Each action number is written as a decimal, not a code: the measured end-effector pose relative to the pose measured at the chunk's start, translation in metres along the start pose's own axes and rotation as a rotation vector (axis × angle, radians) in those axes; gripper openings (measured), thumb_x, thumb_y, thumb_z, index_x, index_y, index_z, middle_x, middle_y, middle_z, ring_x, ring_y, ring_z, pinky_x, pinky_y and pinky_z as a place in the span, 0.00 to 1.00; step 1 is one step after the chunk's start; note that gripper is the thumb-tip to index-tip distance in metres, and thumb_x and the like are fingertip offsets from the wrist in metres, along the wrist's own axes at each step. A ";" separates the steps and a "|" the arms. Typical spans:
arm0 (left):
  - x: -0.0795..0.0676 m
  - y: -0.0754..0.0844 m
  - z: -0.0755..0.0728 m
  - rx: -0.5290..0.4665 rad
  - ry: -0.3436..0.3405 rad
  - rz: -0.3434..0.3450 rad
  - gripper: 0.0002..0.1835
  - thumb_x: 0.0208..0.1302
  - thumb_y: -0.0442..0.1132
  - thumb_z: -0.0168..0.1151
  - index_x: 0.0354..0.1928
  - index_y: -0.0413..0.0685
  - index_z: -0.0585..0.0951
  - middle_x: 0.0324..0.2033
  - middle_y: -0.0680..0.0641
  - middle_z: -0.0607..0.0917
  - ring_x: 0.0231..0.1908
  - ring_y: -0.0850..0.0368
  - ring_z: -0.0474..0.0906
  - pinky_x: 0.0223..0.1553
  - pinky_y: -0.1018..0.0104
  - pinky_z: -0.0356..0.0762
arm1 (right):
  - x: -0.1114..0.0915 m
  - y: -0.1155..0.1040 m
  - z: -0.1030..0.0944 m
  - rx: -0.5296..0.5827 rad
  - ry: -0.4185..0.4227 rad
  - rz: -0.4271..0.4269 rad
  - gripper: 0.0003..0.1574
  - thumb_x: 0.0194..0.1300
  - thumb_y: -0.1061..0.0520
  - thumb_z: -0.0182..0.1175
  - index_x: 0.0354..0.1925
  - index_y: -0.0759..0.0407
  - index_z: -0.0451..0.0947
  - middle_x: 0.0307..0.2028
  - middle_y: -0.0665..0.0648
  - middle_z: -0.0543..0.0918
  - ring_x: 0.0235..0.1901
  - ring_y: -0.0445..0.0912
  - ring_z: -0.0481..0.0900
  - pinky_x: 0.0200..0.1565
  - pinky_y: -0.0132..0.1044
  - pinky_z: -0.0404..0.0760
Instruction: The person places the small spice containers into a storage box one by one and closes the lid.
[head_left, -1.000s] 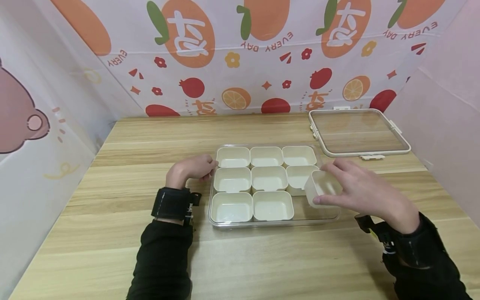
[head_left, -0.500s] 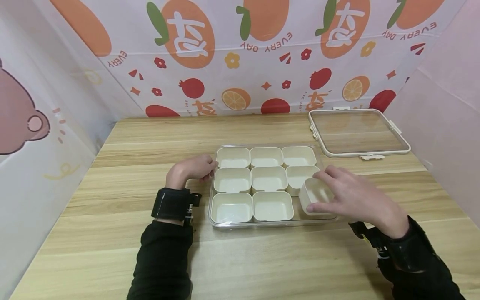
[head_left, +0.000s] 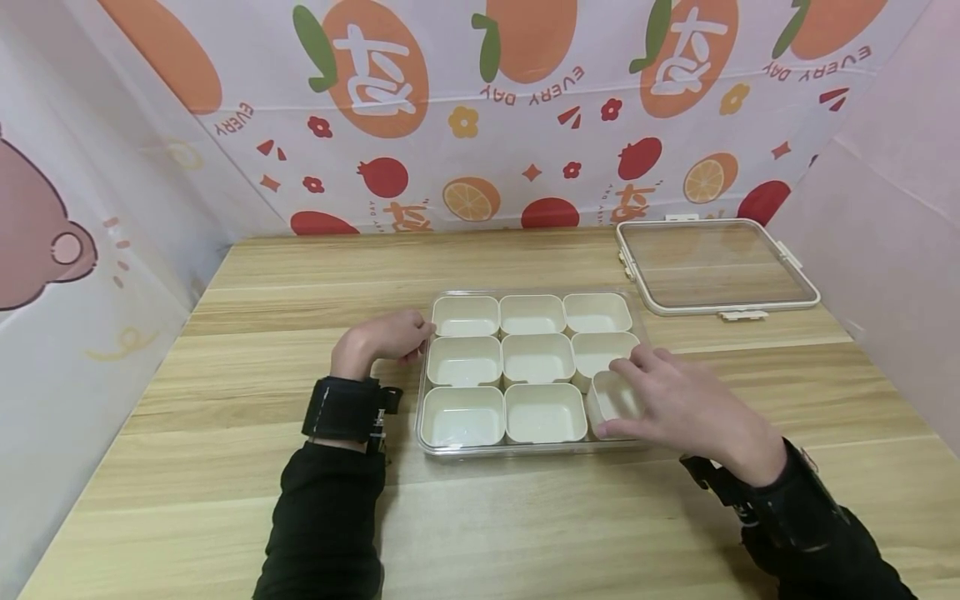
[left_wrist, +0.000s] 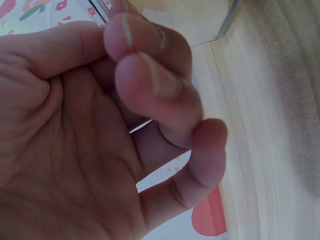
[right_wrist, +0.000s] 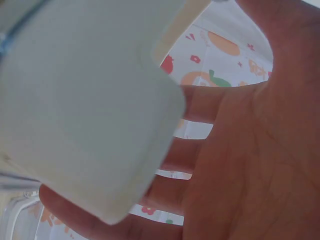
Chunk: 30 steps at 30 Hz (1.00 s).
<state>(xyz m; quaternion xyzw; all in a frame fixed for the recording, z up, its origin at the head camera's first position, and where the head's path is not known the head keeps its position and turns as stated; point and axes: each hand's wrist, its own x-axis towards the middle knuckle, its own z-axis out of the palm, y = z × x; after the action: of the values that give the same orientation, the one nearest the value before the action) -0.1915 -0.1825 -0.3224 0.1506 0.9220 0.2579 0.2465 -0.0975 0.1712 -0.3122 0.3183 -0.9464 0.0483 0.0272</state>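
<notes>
A clear plastic storage box (head_left: 491, 450) holds rows of small cream bins, among them a front-middle bin (head_left: 546, 412). My right hand (head_left: 686, 412) grips another small cream bin (head_left: 613, 398), thumb on its near side and fingers on its far side. This bin tilts over the front-right corner of the box; its underside (right_wrist: 95, 100) fills much of the right wrist view. At the box's left wall, my left hand (head_left: 384, 340) pinches the rim with thumb and forefinger. The other fingers of the left hand (left_wrist: 150, 85) curl loosely, and the exact contact is partly hidden.
A clear lid (head_left: 720, 267) with a pale frame and side clips lies at the back right of the wooden table (head_left: 300, 275). A fruit-printed cloth (head_left: 510, 125) hangs behind the table, and pale cloths flank it.
My right hand has moved left and down toward me, bringing the cream bin from above the right edge into the front-right corner space. My left hand stays in place.
</notes>
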 end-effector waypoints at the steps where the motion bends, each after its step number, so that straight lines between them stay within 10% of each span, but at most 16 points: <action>1: 0.000 0.000 0.000 0.000 0.000 0.000 0.22 0.70 0.39 0.36 0.20 0.41 0.73 0.14 0.50 0.70 0.16 0.57 0.65 0.24 0.65 0.61 | 0.000 -0.001 0.001 -0.006 0.007 -0.006 0.49 0.48 0.22 0.50 0.50 0.60 0.71 0.36 0.56 0.72 0.30 0.46 0.70 0.23 0.37 0.75; 30: 0.000 0.000 0.000 -0.012 -0.004 -0.008 0.22 0.70 0.39 0.36 0.20 0.42 0.72 0.13 0.51 0.69 0.16 0.55 0.65 0.24 0.64 0.61 | -0.001 -0.008 0.022 -0.091 0.042 -0.055 0.45 0.52 0.25 0.52 0.49 0.62 0.69 0.47 0.61 0.70 0.43 0.53 0.69 0.19 0.44 0.77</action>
<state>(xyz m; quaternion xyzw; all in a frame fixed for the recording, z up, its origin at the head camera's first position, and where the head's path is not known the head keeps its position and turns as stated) -0.1912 -0.1821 -0.3224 0.1460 0.9206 0.2620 0.2501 -0.0920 0.1630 -0.3331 0.3414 -0.9377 0.0112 0.0629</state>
